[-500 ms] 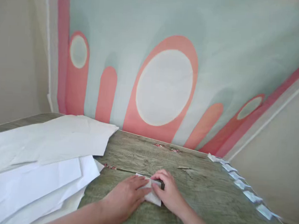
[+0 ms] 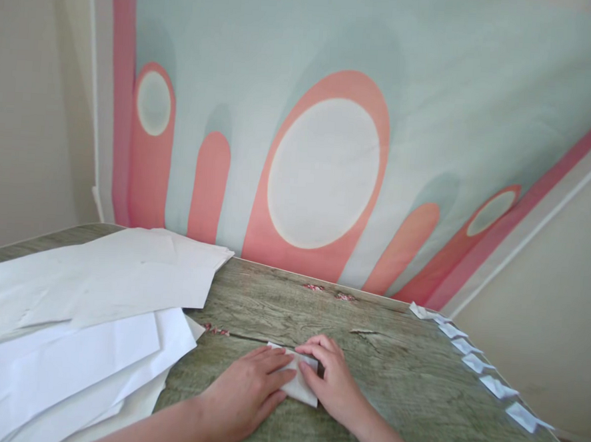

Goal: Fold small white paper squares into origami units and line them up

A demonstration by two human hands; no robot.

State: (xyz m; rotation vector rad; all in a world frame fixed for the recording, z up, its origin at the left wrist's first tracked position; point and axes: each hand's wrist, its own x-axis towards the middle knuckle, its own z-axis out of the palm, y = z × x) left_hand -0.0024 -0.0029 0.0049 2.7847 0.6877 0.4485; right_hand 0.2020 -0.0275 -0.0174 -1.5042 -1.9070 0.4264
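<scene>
A small folded white paper [image 2: 303,389] lies on the wood-grain table [image 2: 270,299] near the front middle. My left hand [image 2: 247,391] rests flat on its left part, fingers stretched out and pointing right. At the paper's right side, my right hand [image 2: 331,376] is curled, with its thumb on top of the paper and its fingers at the far edge, gripping it. Part of the paper is hidden under both hands.
Large white sheets [image 2: 122,277] lie in overlapping piles on the left. Several small folded papers [image 2: 498,387] form a row along the table's right edge. Behind the table hangs a green and pink patterned backdrop [image 2: 434,89].
</scene>
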